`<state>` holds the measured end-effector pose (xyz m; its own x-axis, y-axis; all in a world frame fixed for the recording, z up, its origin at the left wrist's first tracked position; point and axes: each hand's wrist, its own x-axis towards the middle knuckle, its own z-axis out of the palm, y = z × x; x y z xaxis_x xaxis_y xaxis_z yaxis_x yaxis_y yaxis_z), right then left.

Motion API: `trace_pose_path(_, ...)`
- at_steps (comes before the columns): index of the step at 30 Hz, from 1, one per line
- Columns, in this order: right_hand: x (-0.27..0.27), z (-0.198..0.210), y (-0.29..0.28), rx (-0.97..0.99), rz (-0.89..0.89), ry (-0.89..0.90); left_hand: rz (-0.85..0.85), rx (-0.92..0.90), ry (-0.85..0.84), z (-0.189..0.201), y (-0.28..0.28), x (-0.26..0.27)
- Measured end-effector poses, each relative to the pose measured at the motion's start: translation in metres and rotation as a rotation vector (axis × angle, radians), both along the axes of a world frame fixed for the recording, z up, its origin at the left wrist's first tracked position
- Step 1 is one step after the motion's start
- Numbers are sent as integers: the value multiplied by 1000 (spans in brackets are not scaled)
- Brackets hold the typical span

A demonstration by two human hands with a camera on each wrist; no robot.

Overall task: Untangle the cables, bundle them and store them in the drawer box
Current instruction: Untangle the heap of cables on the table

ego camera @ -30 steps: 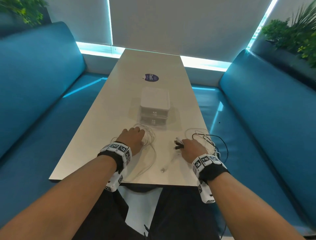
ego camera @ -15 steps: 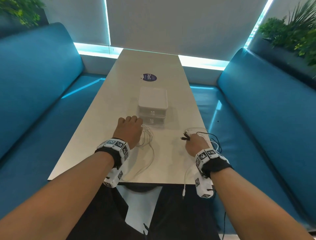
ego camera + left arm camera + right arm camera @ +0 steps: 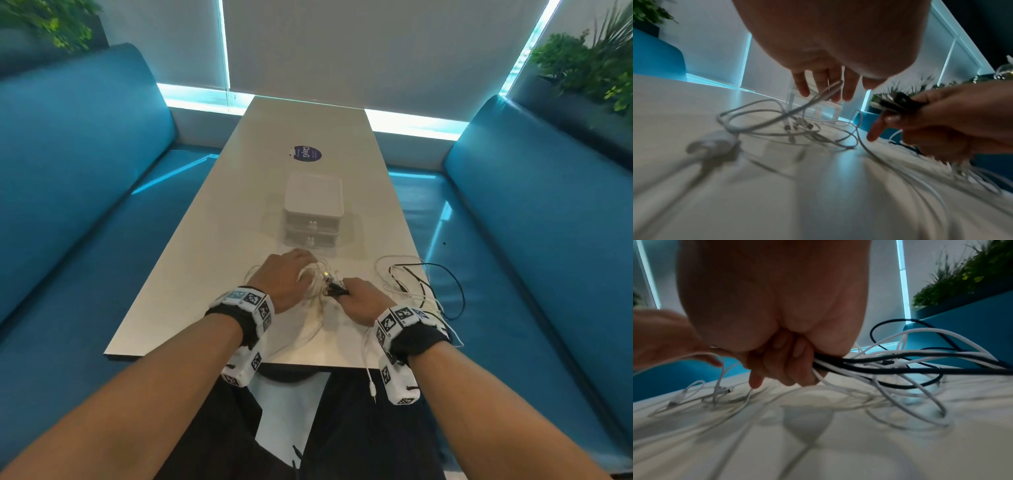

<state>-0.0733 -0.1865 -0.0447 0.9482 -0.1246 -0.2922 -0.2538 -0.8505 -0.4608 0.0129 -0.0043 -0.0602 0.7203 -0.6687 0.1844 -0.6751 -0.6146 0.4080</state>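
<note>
A white two-drawer box stands mid-table with both drawers closed. My left hand hovers over a loose coil of white cables. Its fingers point down fairly straight, and one white strand rises between them. My right hand is a fist around a bundle of black and white cables, whose connector ends stick out toward the left hand. Loops of that bundle spread over the table's right edge.
One white cable end hangs off the table's front edge. A round dark sticker lies beyond the box. Blue benches flank the table, and plants stand behind them.
My right hand has carried its bundle left until it nearly meets the left hand. My left hand has drawn back from the drawer box and shifted right over the white coil.
</note>
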Motion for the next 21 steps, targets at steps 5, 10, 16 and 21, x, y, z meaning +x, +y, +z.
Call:
trace_pose_path(5,3,-7,4,-75,1,29,212,91,46,5,27,26)
trace_pose_path(10,8,-5,6,-101,-56,0,237,508,63,-15,51,31)
trace_pose_path(16,5,3,7,56,-86,-145,266,334,87,-20,52,36)
trace_pose_path(21,5,7,9,55,-68,-137,287,236,48,-14,46,32)
